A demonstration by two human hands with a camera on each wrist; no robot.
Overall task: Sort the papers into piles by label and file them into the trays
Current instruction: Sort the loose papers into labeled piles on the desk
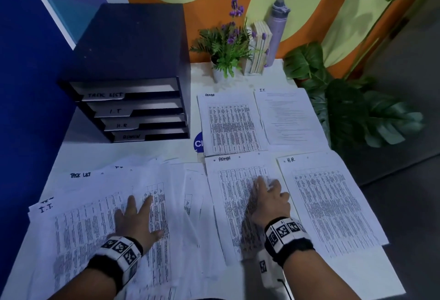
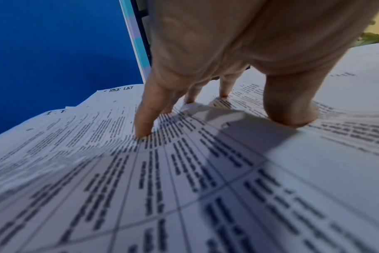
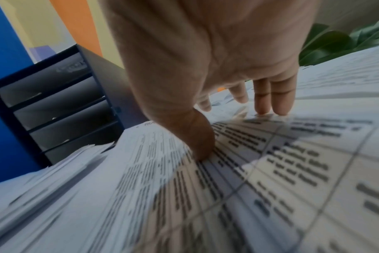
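— Left hand [image 1: 134,218]?
— Flat, fingers spread and straight, pressing on the unsorted heap of papers [image 1: 100,218] at the near left of the worktop [image 1: 152,150]. Gripping nothing.

— Right hand [image 1: 270,200]?
— Also laid open, fingertips and thumb down on the near ADMIN sheet [image 1: 238,204], just right of the heap. Nothing pinched.

— Where are the other sorted sheets?
— A second ADMIN sheet [image 1: 232,123] farther back, an I.T. sheet [image 1: 289,116] beside it, an H.R. sheet [image 1: 331,204] at near right. Labelled trays [image 1: 133,111] at far left: TASK LIST, I.T., H.R., ADMIN, top to bottom.

— How will it handle?
— Likely light, thin, floppy; slick sheet on sheet, prone to sliding or dragging a neighbour along. Easily creased.

— Where to take hold?
— Probably at a free edge or corner: slide one sheet off under flat fingers, then pinch the margin.

— Which way does it lie?
— Portrait, long axis running away from the person, label end far. Heap fanned, slightly askew.

— Into the trays, then?
— A turn toward the slot openings probably needed.
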